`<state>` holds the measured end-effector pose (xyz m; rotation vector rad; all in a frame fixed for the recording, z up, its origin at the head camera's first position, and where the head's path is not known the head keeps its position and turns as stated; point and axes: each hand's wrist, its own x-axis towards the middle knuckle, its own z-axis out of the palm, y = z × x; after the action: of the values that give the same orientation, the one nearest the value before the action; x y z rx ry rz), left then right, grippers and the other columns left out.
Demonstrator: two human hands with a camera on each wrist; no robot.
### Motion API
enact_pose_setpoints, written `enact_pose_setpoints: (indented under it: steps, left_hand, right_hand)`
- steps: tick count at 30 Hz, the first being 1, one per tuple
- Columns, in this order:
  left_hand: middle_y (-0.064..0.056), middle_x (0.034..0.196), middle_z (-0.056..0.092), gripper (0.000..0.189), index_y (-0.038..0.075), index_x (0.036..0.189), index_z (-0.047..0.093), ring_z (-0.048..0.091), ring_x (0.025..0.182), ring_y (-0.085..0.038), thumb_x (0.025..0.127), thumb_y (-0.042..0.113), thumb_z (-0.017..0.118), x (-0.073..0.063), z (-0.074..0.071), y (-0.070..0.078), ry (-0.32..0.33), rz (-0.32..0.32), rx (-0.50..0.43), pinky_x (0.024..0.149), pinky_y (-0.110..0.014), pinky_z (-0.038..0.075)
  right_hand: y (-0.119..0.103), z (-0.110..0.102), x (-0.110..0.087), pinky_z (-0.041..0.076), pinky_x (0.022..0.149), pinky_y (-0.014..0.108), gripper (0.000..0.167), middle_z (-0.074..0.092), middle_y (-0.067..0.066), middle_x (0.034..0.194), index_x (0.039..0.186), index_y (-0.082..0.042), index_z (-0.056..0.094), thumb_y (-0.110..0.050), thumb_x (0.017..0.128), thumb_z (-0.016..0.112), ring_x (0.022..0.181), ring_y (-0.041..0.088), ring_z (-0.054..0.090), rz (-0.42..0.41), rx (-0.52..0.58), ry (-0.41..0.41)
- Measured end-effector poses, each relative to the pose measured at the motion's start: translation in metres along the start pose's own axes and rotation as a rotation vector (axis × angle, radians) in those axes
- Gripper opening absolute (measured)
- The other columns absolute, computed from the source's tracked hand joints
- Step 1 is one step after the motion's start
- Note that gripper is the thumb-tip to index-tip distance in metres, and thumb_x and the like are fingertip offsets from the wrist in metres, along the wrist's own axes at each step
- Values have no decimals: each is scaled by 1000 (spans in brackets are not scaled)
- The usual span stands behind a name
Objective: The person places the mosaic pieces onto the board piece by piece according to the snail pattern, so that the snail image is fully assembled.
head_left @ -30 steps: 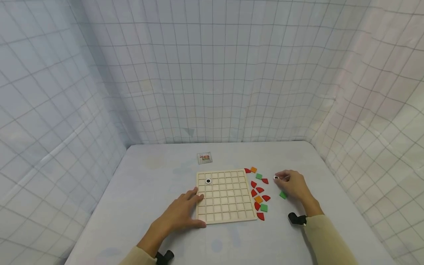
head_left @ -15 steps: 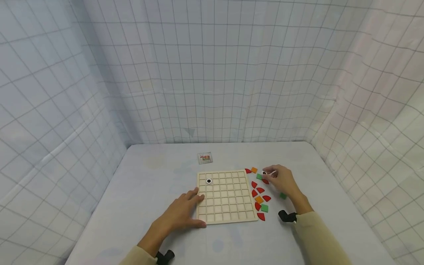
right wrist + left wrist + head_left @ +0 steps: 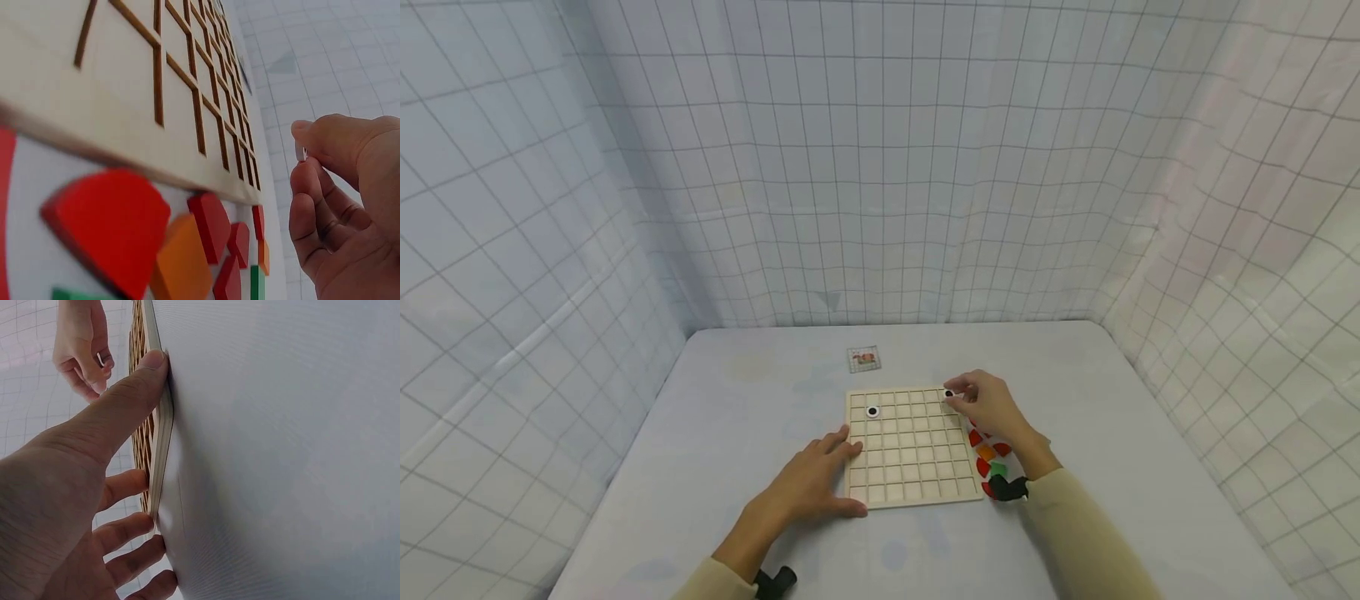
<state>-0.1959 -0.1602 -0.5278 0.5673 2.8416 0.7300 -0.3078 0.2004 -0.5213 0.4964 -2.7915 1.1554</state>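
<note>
A square wooden grid board (image 3: 910, 456) lies on the table. My left hand (image 3: 812, 477) rests against its near left corner, thumb on the front edge and spread fingers along the left side. In the left wrist view the thumb (image 3: 128, 403) lies across the board's rim. One white round piece with a black dot (image 3: 872, 412) sits in an upper-left cell. Between thumb and fingertips, my right hand (image 3: 992, 406) pinches a matching white piece (image 3: 949, 394) over the board's far right corner. The right wrist view shows that piece (image 3: 300, 150) edge-on, raised above the board.
Along the board's right side lie red quarter-round pieces (image 3: 112, 228), orange squares (image 3: 184, 262) and green squares (image 3: 997, 471), partly hidden under my right arm. A small picture card (image 3: 864, 359) lies behind the board. Grid-patterned curtains (image 3: 880, 167) surround the table.
My right hand has carried the pinched white piece leftward from the table at the right, past the coloured pieces, to the board's far right corner. My left hand has stayed in place.
</note>
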Motion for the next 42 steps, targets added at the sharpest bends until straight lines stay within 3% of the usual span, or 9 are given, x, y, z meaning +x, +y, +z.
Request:
enact_pose_setpoints:
  steps: [6,20,26,34,42]
  left_hand:
    - [-21,187,43,108,12,167,63,55,160,-59,80,59,105,-1,-3,3,0,-2,-6,127,-75,50]
    - [-24,185,45,107,9,165,64,58,156,-59,79,58,106,-3,-3,2,3,12,-9,125,-73,52]
    - [-25,185,44,107,8,165,64,57,156,-60,80,58,106,-3,-3,2,-4,28,-18,123,-75,52]
    - [-26,185,44,106,7,164,64,56,156,-61,80,57,106,-4,-4,3,-5,38,-21,124,-76,51]
    - [-26,185,44,107,8,164,64,57,155,-60,80,58,106,-3,-5,4,2,35,-13,123,-76,52]
  right_hand:
    - [-16,24,11,63,83,26,24,79,14,123,130,-4,84,-14,109,84,98,17,77,-73,43,-78]
    - [-41,72,27,60,84,27,12,82,3,113,117,-14,88,-21,107,87,94,9,69,-73,18,-170]
    - [-45,77,28,59,83,27,11,81,5,112,115,-11,91,-16,106,86,93,10,67,-101,17,-174]
    - [-51,74,26,67,102,47,15,80,4,117,120,-12,93,-12,111,80,111,18,75,-76,-16,-190]
    - [-54,74,30,67,98,45,13,80,6,114,117,-10,93,-9,108,83,108,19,75,-97,-26,-173]
